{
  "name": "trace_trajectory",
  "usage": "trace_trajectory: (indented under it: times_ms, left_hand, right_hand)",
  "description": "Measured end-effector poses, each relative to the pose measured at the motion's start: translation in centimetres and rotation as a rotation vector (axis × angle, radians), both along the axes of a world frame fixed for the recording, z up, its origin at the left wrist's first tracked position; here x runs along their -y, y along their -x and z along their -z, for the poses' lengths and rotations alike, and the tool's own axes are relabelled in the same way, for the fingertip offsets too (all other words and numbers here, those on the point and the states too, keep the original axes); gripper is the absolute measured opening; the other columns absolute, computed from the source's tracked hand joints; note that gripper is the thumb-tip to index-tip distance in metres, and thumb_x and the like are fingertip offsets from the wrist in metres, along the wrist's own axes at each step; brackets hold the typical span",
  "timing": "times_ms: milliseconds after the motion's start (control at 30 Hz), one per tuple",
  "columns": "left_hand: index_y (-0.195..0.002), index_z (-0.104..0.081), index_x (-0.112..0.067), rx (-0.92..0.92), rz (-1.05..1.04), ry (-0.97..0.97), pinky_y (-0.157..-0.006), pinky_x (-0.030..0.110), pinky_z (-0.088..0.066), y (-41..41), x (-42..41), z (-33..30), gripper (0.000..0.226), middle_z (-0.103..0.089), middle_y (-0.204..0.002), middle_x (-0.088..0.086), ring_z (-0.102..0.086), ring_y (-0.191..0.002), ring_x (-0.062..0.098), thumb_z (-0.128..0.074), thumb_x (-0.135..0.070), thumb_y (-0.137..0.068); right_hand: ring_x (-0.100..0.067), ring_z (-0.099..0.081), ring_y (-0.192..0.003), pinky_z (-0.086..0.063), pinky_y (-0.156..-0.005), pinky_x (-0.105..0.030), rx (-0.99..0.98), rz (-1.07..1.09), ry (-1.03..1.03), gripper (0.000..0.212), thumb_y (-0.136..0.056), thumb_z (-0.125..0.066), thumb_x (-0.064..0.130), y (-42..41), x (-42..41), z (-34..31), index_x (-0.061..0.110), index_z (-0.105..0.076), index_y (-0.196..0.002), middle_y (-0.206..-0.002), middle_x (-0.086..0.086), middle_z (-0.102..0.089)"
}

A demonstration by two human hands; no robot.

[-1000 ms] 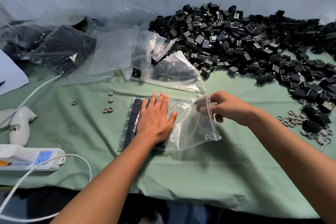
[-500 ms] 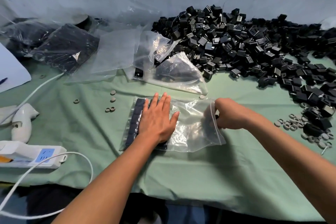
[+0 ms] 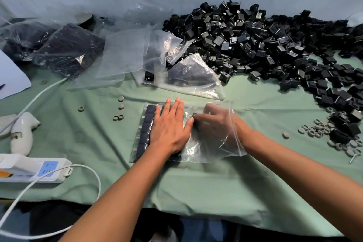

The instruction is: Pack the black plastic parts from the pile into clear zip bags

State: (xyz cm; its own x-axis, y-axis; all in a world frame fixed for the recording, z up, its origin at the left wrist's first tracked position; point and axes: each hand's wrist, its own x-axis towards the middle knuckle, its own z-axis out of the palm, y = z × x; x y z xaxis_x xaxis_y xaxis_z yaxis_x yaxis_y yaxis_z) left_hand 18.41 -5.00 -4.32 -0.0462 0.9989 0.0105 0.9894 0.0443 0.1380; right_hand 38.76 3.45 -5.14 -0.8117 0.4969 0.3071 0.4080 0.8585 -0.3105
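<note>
Clear zip bag (image 3: 212, 151) now sleeves my right hand (image 3: 214, 125), grip blurred, untellable; my left hand (image 3: 169, 127) still presses flat-fingered beside it.

Left hand (image 3: 168, 127): palm down, fingers straight and close together, thumb splayed toward the right, pressing flat. Left forearm runs in from the lower left edge. Right hand (image 3: 213, 124): seen through clear film and motion-blurred, fingers apparently extended leftward, tips near the left thumb; grip not resolvable. Right forearm enters from the lower right.
</note>
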Motion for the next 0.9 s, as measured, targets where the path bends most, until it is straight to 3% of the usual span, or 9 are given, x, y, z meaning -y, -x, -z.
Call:
trace_trajectory:
  times_ms: [67, 133, 200, 300, 433, 567, 667, 767, 900]
  left_hand:
    - [-0.164, 0.0, -0.017, 0.01, -0.011, -0.002, -0.128, 0.049, 0.0, 0.0, 0.0, 0.0, 0.077, 0.001, -0.172, -0.001, 0.004, -0.158, 0.02, -0.007, -0.06, -0.1]
    - [-0.163, 0.004, -0.016, 0.016, -0.02, 0.0, -0.128, 0.048, 0.001, 0.0, -0.1, 0.1, 0.079, 0.004, -0.171, 0.0, 0.006, -0.158, 0.019, -0.004, -0.061, -0.099]
    - [-0.163, 0.008, -0.016, 0.02, -0.023, 0.003, -0.128, 0.047, 0.002, 0.0, -0.1, 0.2, 0.082, 0.007, -0.171, 0.0, 0.008, -0.158, 0.018, 0.0, -0.062, -0.095]
    - [-0.162, 0.011, -0.016, 0.012, -0.024, 0.007, -0.128, 0.047, 0.002, 0.0, -0.1, 0.2, 0.085, 0.009, -0.171, 0.0, 0.009, -0.157, 0.018, 0.006, -0.063, -0.091]
    - [-0.162, 0.01, -0.016, 0.01, -0.025, 0.009, -0.128, 0.047, 0.003, 0.0, -0.1, 0.2, 0.085, 0.008, -0.171, 0.0, 0.009, -0.157, 0.018, 0.004, -0.062, -0.092]
    - [-0.163, 0.008, -0.015, 0.007, -0.022, 0.001, -0.128, 0.046, 0.005, 0.1, -0.1, 0.3, 0.08, 0.007, -0.171, 0.001, 0.008, -0.158, 0.018, -0.004, -0.059, -0.097]
    - [-0.163, 0.007, -0.014, 0.011, -0.022, -0.002, -0.128, 0.045, 0.005, 0.0, -0.2, 0.3, 0.079, 0.008, -0.171, 0.001, 0.008, -0.158, 0.018, -0.006, -0.059, -0.098]
    - [-0.162, 0.01, -0.015, 0.014, -0.023, 0.002, -0.128, 0.046, 0.005, 0.0, -0.1, 0.2, 0.079, 0.009, -0.171, 0.001, 0.009, -0.157, 0.018, -0.004, -0.059, -0.098]
    - [-0.16, 0.016, -0.016, 0.008, -0.024, 0.008, -0.127, 0.045, 0.008, 0.0, -0.1, 0.4, 0.079, 0.015, -0.17, 0.001, 0.014, -0.157, 0.017, -0.001, -0.061, -0.098]
  right_hand:
    - [-0.028, -0.058, -0.063, -0.053, -0.053, -0.043, 0.067, 0.048, -0.05, 0.038, -0.094, -0.053, 0.042, 0.0, 0.4, 0.1, 0.033, -0.052, -0.13, -0.088, -0.004, -0.052]
    - [-0.036, -0.066, -0.081, -0.058, -0.066, -0.047, 0.186, 0.109, -0.099, 0.047, -0.098, -0.047, 0.031, 0.2, 1.1, -0.5, 0.027, -0.049, -0.144, -0.104, -0.013, -0.062]
    - [-0.028, -0.066, -0.084, -0.059, -0.066, -0.038, 0.205, 0.139, -0.215, 0.049, -0.097, -0.048, 0.021, 0.6, 1.9, -1.1, 0.011, -0.053, -0.145, -0.117, -0.013, -0.061]
    - [-0.015, -0.053, -0.079, -0.055, -0.057, -0.031, 0.149, 0.057, -0.357, 0.053, -0.094, -0.046, 0.028, 1.0, 2.2, -1.4, -0.001, -0.059, -0.137, -0.106, -0.008, -0.059]
    - [-0.022, -0.063, -0.094, -0.055, -0.073, -0.035, 0.32, 0.066, -0.291, 0.064, -0.098, -0.053, 0.029, 1.4, 1.6, -1.3, 0.008, -0.038, -0.156, -0.126, -0.006, -0.056]
    - [-0.014, -0.045, -0.07, -0.035, -0.056, -0.028, 0.304, 0.096, -0.254, 0.069, -0.095, -0.058, 0.035, 2.4, 0.9, -1.0, 0.011, -0.038, -0.156, -0.12, -0.005, -0.053]
    - [-0.013, -0.046, -0.069, -0.036, -0.056, -0.028, 0.325, 0.088, -0.212, 0.077, -0.094, -0.059, 0.038, 2.6, 0.4, -0.5, 0.015, -0.029, -0.161, -0.127, -0.002, -0.049]
    - [-0.027, -0.063, -0.079, -0.055, -0.064, -0.043, 0.176, 0.093, -0.087, 0.066, -0.099, -0.047, 0.04, 2.6, 0.7, 0.2, 0.017, -0.03, -0.158, -0.128, -0.002, -0.051]
    - [-0.031, -0.066, -0.095, -0.056, -0.076, -0.05, -0.077, 0.071, -0.021, 0.046, -0.109, -0.045, 0.034, 2.0, 0.9, 1.4, 0.009, -0.048, -0.147, -0.129, -0.009, -0.058]
